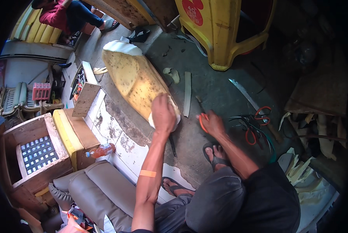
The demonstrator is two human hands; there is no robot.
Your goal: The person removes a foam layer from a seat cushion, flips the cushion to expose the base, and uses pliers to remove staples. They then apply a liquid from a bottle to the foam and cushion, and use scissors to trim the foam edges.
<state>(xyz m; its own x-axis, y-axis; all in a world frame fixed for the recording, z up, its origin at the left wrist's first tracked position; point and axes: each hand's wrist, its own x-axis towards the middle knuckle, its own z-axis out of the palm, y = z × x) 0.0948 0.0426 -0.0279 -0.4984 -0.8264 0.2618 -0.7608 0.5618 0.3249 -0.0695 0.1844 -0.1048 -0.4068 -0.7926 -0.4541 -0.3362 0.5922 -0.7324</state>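
Note:
A long, yellow, dark-specked foam seat pad [133, 83] lies on the floor in front of me, with white foam at its far and near ends. My left hand [164, 112] bears on its near end, fingers bent over the foam; the fingertips are partly hidden. To the right of the pad, my right hand [213, 124] is closed around an orange-handled tool [202, 122]. A thin dark part points away from that hand; the tool's exact kind is unclear. A pale flat strip [187, 94] and a small foam scrap [172, 75] lie just beyond.
On my right lie a long blade [244, 93] and orange-handled scissors [251, 136]. A yellow plastic stool [220, 39] stands ahead. To the left are a wooden tool box [86, 99], a bottle [101, 150] and a grey cushion [104, 190]. Another person [55, 17] sits far left.

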